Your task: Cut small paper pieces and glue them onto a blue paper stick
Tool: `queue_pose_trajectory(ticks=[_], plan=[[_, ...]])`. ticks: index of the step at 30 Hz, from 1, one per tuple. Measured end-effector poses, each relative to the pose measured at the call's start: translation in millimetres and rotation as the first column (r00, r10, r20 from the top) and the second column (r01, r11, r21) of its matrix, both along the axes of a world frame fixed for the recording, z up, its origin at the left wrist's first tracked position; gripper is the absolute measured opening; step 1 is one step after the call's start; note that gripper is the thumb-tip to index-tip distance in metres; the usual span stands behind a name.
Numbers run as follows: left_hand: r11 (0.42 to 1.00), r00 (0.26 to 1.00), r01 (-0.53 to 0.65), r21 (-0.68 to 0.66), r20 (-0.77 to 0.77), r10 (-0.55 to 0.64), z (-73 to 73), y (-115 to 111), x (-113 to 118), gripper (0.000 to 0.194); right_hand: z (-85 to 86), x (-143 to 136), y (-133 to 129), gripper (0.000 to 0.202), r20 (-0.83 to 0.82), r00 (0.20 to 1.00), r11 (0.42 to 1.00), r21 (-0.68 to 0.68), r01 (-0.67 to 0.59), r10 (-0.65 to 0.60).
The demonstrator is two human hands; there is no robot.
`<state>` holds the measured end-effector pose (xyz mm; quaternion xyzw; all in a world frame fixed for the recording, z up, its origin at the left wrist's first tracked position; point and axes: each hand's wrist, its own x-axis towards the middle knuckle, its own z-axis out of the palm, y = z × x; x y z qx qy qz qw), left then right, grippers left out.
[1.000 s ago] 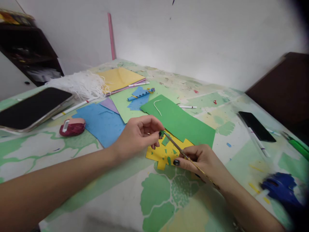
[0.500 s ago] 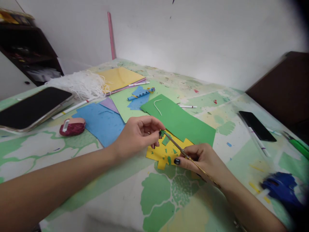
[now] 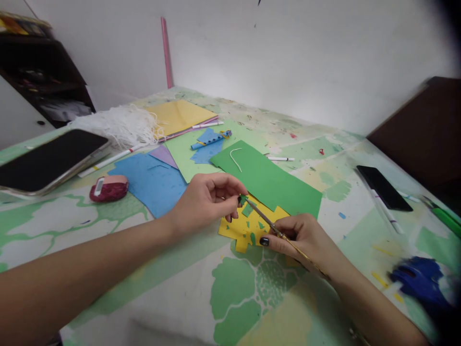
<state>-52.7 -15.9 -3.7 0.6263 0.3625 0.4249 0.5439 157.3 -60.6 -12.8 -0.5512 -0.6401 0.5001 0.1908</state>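
Note:
My left hand (image 3: 212, 199) pinches a small green paper piece (image 3: 243, 198) between thumb and fingertips. In my right hand (image 3: 298, 240) is a pair of scissors (image 3: 264, 218), its tips right at that green piece. The blades look close together. Below both hands lies a yellow paper cutout (image 3: 230, 229) with several green scraps (image 3: 252, 238) scattered over it. Just behind, a green paper sheet (image 3: 277, 180) carries a white curved string (image 3: 235, 160). My right hand covers part of the scissors' handles.
Left are blue paper (image 3: 151, 182), a maroon eraser-like object (image 3: 109, 188), a large phone (image 3: 50, 158) and white string (image 3: 118, 126). A rolled blue paper tube (image 3: 211, 140) lies behind. Right are a black phone (image 3: 384, 187), a green-handled cutter (image 3: 446, 220) and a blue glue gun (image 3: 419, 281).
Hardly anything differs. The scissor tips sit very slightly lower by the green piece, and both hands keep their places.

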Motion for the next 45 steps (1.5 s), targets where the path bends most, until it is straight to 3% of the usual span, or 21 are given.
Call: queue_pose_trajectory(ticks=[20, 29, 38, 45], plan=[[0.999, 0.998, 0.032, -0.024, 0.061, -0.031, -5.8, 1.2, -1.1, 0.013, 2.3, -0.3, 0.9, 0.044, -0.005, 1.0, 1.0, 0.003, 0.022, -0.022], [0.974, 0.993, 0.116, -0.196, 0.048, -0.109, -6.8, 1.7, 2.9, 0.011, 2.2, -7.7, -1.7, 0.043, -0.019, 0.995, 0.995, 0.019, 0.096, -0.096], [0.977, 0.99, 0.132, -0.167, 0.073, -0.121, -7.3, 0.7, 2.0, 0.005, -6.8, -15.2, -5.2, 0.044, 0.065, 0.989, 0.976, 0.185, 0.117, -0.131], [0.975, 0.99, 0.133, -0.177, 0.066, -0.123, -4.7, 1.6, 0.9, 0.005, -4.1, -13.3, -5.5, 0.045, 0.1, 0.989, 0.978, 0.189, 0.09, -0.11]])
